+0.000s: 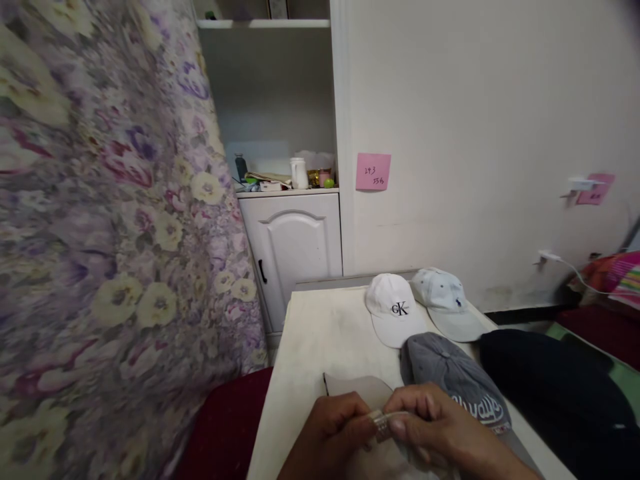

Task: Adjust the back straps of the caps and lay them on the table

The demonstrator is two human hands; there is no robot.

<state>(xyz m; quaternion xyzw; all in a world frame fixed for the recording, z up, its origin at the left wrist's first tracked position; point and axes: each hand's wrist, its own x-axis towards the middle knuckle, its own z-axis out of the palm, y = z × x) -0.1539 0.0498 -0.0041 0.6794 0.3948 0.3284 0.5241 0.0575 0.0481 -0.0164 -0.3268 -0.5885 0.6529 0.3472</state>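
A beige cap [361, 385] is at the near end of the table, its brim pointing away from me and much of it hidden by my hands. My left hand [336, 427] pinches the cap's strap [397, 416] from the left, beside a small metal-looking buckle [381, 424]. On the other side of that buckle, the thumb and fingers of my right hand [431, 421] are closed on the strap. A grey cap [443, 370] with white lettering lies just beyond my right hand, partly covered by it.
A white cap [393, 310] and a pale blue cap [446, 300] sit at the table's [320, 333] far end. A large dark item [555, 393] lies on the right. A floral curtain [125, 233] hangs to the left, and a white cabinet [300, 247] stands behind.
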